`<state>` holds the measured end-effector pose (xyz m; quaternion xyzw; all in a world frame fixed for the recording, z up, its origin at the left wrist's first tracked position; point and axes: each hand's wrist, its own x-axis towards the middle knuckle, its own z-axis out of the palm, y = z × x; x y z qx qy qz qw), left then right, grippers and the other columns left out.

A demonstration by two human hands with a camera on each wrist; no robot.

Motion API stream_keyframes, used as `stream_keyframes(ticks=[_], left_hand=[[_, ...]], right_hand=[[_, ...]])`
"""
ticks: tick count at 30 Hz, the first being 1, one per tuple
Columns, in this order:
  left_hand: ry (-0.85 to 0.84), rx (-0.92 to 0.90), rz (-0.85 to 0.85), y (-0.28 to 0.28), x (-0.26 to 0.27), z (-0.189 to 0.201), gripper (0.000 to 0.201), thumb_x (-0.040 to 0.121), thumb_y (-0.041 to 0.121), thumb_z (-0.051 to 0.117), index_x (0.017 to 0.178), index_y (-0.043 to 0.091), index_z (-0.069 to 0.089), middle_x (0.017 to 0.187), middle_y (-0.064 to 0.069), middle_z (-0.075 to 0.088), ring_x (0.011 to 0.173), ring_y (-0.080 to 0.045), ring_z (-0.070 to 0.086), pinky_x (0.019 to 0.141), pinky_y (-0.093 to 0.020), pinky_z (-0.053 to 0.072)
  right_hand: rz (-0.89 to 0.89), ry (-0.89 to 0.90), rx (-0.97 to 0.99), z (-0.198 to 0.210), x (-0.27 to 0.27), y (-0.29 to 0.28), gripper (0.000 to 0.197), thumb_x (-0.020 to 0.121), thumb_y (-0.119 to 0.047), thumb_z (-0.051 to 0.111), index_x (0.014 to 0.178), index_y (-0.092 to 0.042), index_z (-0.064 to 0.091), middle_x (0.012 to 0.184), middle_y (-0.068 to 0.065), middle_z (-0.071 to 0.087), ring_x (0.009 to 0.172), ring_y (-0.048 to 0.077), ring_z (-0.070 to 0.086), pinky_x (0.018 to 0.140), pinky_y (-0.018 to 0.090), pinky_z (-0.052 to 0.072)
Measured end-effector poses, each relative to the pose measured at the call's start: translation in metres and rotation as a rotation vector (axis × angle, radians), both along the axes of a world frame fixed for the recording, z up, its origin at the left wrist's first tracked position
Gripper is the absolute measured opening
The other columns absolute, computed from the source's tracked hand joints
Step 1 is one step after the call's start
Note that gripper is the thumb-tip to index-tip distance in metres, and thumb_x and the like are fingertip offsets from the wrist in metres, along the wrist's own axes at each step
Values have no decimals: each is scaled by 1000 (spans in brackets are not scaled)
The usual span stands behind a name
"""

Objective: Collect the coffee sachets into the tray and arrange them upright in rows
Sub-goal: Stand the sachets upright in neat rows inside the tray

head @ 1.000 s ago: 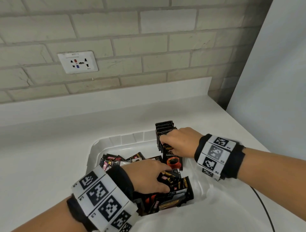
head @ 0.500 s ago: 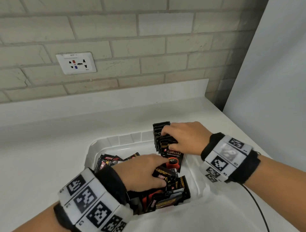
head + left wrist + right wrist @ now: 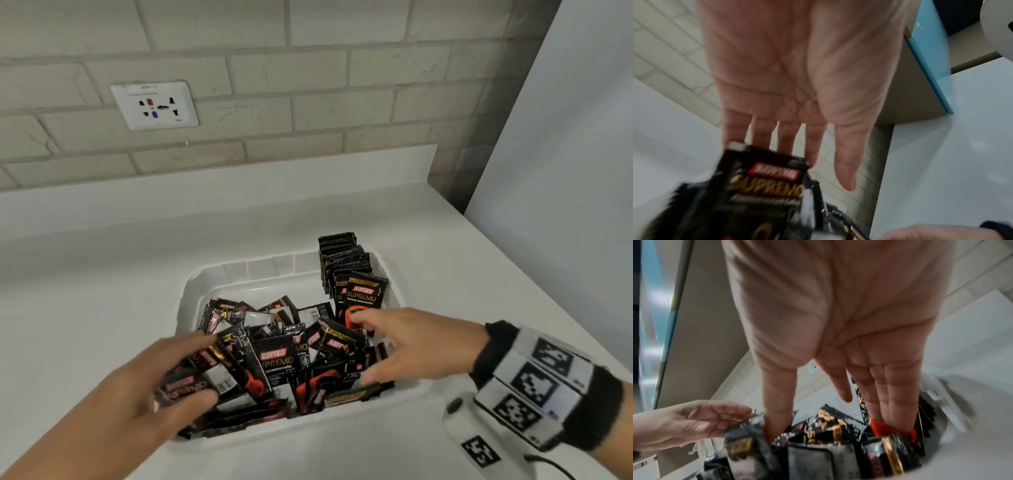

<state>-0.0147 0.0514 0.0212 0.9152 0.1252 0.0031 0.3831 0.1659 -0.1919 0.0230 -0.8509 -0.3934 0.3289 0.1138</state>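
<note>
A white tray [image 3: 212,274] sits on the counter. Black Kopiko Supremo sachets stand upright in a row [image 3: 346,263] along its back right side. A loose pile of sachets [image 3: 284,356] fills the middle and front. My left hand [image 3: 205,368] hovers over the pile's left part with straight, spread fingers. A sachet [image 3: 766,186] lies just at its fingertips, and the thumb stays apart from it. My right hand [image 3: 359,349] reaches into the pile's right part. Its fingers are straight, and in the right wrist view its thumb and fingertips [image 3: 896,421] touch the sachets.
The tray stands on a white counter [image 3: 85,308] with a low upstand against a brick wall. A wall socket [image 3: 154,105] is at the upper left. A white panel [image 3: 565,171] closes off the right side. A thin black cable [image 3: 548,462] lies by my right wrist.
My right hand has left the upright row and come down to the loose pile. My left hand has shifted left and nearer. The view has moved closer to the tray.
</note>
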Motion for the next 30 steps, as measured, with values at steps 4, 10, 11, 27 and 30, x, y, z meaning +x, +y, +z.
stream_keyframes(ticks=[4, 10, 11, 27, 30], left_hand=[[-23, -17, 25, 7, -22, -32, 63, 52, 88, 55, 112, 69, 47, 121, 40, 49, 108, 16, 49, 89, 3, 35], [-139, -4, 76, 9, -22, -48, 69, 46, 90, 54, 112, 74, 41, 125, 45, 40, 115, 17, 42, 93, -18, 43], [-157, 12, 82, 8, -20, -49, 69, 46, 89, 55, 112, 75, 38, 125, 48, 37, 115, 21, 39, 93, -17, 44], [-385, 77, 107, -2, -6, -59, 80, 65, 19, 69, 112, 75, 37, 124, 51, 34, 113, 28, 34, 90, 7, 29], [-430, 26, 143, 0, -6, -55, 61, 63, 43, 63, 111, 74, 41, 126, 48, 37, 115, 25, 36, 88, 7, 30]], right_hand=[[-14, 150, 6, -6, 1, 9, 82, 82, -45, 62, 146, -29, 13, 147, -8, 32, 130, 6, 34, 94, 11, 29], [29, 226, 31, -8, 2, 10, 96, 73, -48, 70, 146, -32, 10, 140, -17, 27, 132, 3, 28, 100, 12, 25], [50, 172, 36, -10, 0, 10, 96, 72, -44, 73, 145, -31, 13, 139, -17, 29, 128, 2, 30, 98, 11, 25], [137, -56, 324, -37, -13, 17, 30, 82, -31, 66, 108, -28, 50, 91, -17, 58, 73, -1, 51, 63, 10, 38], [127, -49, 344, -28, -6, 15, 23, 82, -31, 66, 100, -33, 52, 93, -13, 62, 80, 5, 58, 71, 21, 48]])
